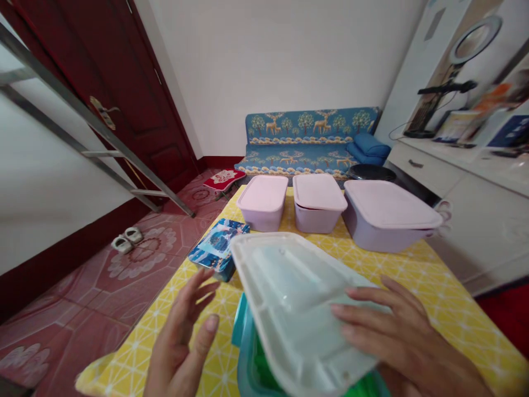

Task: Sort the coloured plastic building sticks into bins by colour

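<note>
A pale whitish-green lid (306,309) is tilted above a teal container (248,364) at the near edge of the view. Something bright green shows inside the container, mostly hidden by the lid. My right hand (392,325) holds the lid at its right side, fingers lying over its surface and the thumb out of sight. To the left of the lid, my left hand (182,336) is empty, its fingers and thumb apart. Just beyond it lies a blue patterned box (219,245) on the yellow tablecloth (165,325).
Three lidded lilac bins stand along the table's far side: left (264,201), middle (318,201) and right (384,212). Behind them is a blue patterned sofa (306,132). A metal ladder (99,132) leans at the left; a white cabinet (475,209) is at the right.
</note>
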Demonstrator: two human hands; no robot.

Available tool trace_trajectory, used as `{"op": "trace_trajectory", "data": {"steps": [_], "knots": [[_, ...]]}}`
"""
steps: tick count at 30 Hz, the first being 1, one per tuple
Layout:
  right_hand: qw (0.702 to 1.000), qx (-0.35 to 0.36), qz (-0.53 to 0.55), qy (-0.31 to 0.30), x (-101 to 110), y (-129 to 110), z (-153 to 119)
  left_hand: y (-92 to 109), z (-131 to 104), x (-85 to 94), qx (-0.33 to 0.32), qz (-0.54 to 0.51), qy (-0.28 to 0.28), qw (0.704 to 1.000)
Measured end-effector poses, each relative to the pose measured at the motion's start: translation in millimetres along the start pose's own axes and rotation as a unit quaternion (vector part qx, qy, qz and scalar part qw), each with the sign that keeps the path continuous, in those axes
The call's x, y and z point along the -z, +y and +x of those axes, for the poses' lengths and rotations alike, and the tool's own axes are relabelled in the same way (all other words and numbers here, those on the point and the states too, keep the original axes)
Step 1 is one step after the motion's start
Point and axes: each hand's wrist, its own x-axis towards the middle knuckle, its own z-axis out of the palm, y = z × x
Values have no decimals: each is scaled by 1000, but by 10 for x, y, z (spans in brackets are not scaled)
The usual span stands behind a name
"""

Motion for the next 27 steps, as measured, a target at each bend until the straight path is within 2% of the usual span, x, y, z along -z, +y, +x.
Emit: {"op": "trace_trajectory", "data": {"steps": [2,4,5,8,11,13,14,16,19,21,23,24,26,27], "knots": [[992,116,-2,-58,-104,-54,173,48,86,156,14,9,73,997],[977,191,-3,-98,-188,-73,273,21,208,358,37,31,95,994],[970,215,-2,-114,-218,-77,299,-24,272,459,46,47,82,994],[958,250,0,-140,-273,-103,310,-238,415,657,97,75,-14,992],[960,253,20,-116,-327,-171,266,-424,425,627,149,29,-118,981],[968,234,28,-93,-372,-221,228,-498,374,578,188,-5,-147,971],[973,214,23,-80,-388,-239,211,-530,343,588,209,-16,-136,968],[985,160,0,-59,-390,-248,181,-607,285,727,238,-19,-59,969],[995,82,-37,-51,-291,-177,127,-826,191,1201,224,24,103,969],[997,32,-53,-48,-189,-72,67,-1054,85,1545,203,73,157,964],[997,-22,-67,-43,-102,64,-18,-1323,-62,1772,196,206,194,939],[996,-48,-72,-38,-72,136,-66,-1456,-140,1823,208,296,186,914],[993,-83,-78,-26,-35,271,-161,-1676,-271,1815,221,445,98,862],[992,-92,-80,-21,-21,329,-202,-1742,-311,1773,205,494,53,843]]}}
